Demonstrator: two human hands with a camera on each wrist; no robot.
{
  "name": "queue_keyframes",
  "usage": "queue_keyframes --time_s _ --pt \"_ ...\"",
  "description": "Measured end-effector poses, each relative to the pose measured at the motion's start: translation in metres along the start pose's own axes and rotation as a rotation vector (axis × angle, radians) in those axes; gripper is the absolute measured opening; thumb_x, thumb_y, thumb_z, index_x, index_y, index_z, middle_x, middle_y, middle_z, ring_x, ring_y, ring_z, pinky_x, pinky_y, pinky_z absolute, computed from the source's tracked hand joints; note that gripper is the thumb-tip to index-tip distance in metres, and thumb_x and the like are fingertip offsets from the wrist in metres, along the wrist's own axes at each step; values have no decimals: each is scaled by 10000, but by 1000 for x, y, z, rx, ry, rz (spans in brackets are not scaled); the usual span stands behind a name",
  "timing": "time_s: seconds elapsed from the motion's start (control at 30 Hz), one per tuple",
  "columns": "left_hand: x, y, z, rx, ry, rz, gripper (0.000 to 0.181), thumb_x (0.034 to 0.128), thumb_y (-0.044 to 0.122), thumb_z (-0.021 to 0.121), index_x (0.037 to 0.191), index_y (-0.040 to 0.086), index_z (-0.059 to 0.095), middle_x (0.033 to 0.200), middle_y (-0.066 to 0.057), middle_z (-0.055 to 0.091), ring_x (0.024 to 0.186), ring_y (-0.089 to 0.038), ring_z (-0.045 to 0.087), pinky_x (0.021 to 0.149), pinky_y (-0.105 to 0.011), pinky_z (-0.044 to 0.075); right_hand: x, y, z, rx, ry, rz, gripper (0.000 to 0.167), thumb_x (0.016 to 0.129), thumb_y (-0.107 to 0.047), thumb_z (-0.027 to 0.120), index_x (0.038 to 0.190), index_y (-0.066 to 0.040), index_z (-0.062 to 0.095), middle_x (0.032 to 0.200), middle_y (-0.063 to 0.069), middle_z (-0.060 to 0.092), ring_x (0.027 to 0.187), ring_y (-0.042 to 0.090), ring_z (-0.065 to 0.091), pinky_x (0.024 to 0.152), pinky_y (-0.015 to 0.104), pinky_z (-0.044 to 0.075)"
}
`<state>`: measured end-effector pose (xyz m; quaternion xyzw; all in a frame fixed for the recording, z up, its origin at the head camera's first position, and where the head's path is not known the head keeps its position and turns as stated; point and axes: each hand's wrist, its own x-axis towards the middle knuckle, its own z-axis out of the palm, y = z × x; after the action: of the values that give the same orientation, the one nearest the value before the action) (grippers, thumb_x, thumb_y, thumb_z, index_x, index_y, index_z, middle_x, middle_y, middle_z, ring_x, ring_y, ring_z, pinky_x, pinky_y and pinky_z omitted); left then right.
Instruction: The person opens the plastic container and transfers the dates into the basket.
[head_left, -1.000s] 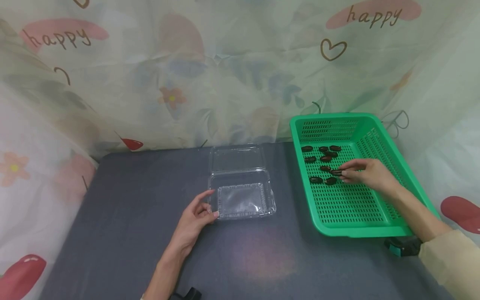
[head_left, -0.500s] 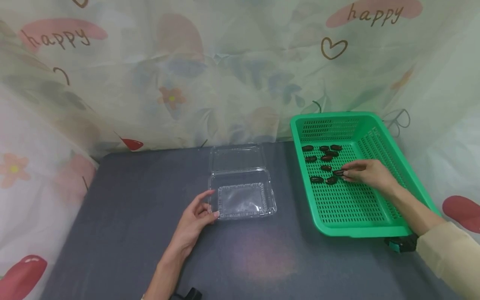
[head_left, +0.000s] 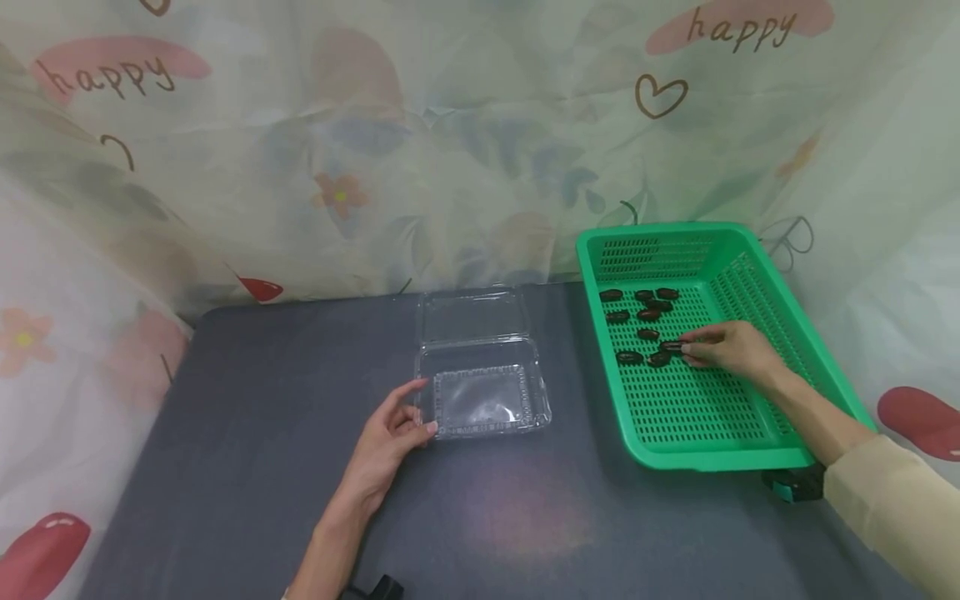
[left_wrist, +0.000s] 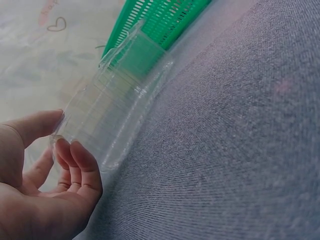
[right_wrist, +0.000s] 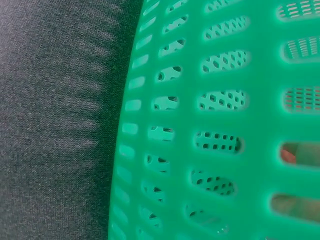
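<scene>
In the head view my left hand (head_left: pixel 378 450) holds the near left side of an open clear plastic clamshell box (head_left: pixel 483 400), thumb and index finger at its edge. The left wrist view shows the thumb and fingers at the corner of the clear box (left_wrist: pixel 110 110). My right hand (head_left: pixel 738 354) is inside the green basket (head_left: pixel 720 460), fingertips pinching a dark brown date (head_left: pixel 671 346) low over the basket floor. Several more dates, such as one date (head_left: pixel 629 357), lie to its left and behind it. Basket slots mostly hide the right hand in the right wrist view.
The box's lid (head_left: pixel 474 318) lies folded back behind its tray on the grey tabletop (head_left: pixel 285 400). A patterned curtain (head_left: pixel 450 167) hangs around the back and sides. A small black object (head_left: pixel 795 483) sits by the basket's near right corner.
The pinched date has shifted slightly away from the neighbouring date behind it, with the right hand still low in the basket. The left hand and the box have stayed put.
</scene>
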<state>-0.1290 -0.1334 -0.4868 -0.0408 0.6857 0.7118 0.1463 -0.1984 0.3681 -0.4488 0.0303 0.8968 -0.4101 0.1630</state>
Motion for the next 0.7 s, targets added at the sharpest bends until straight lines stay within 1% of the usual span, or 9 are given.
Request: queue_keyframes --time_s 0.17,0.33,0.4,0.47,0.57,0.7 --pt "0 0 0 10 -1 1 613 887 27 730 1414 236 497 907 -67 493 764 -167 540 743 -314 495 0 0 -1 -20 0 14 460 1011 -267 597 1346 46 570 1050 142 730 878 155 718 862 444 540" --pt "-1 0 -2 46 3 7 612 890 45 733 1420 233 491 911 -68 500 778 -173 548 743 -319 497 0 -3 -3 -81 14 35 469 1023 -294 566 1365 28 563 955 97 747 850 173 722 906 527 498" --pt "-2 1 -2 54 8 10 608 889 52 735 1417 234 495 912 -66 502 781 -172 553 742 -318 500 -1 -4 -5 -108 32 32 463 1026 -292 558 1362 26 567 936 99 748 833 178 723 888 511 511" --pt "-2 1 -3 57 16 12 607 888 51 736 1417 228 497 910 -61 504 783 -166 558 742 -317 503 -3 -5 -7 -126 48 20 457 1027 -284 551 1359 29 569 948 111 748 828 186 726 851 472 537" --pt "-2 1 -5 66 27 15 605 886 49 737 1416 219 501 906 -54 506 775 -161 559 739 -314 501 -10 -10 -10 -167 74 -19 470 1031 -291 541 1374 30 554 970 133 743 823 211 721 781 436 557" --pt "-1 1 -7 102 39 21 596 881 61 745 1406 229 519 919 -66 517 763 -166 568 732 -315 500 -24 -22 -12 -177 115 -88 499 1036 -315 534 1411 14 517 1004 181 726 830 261 711 733 439 555"
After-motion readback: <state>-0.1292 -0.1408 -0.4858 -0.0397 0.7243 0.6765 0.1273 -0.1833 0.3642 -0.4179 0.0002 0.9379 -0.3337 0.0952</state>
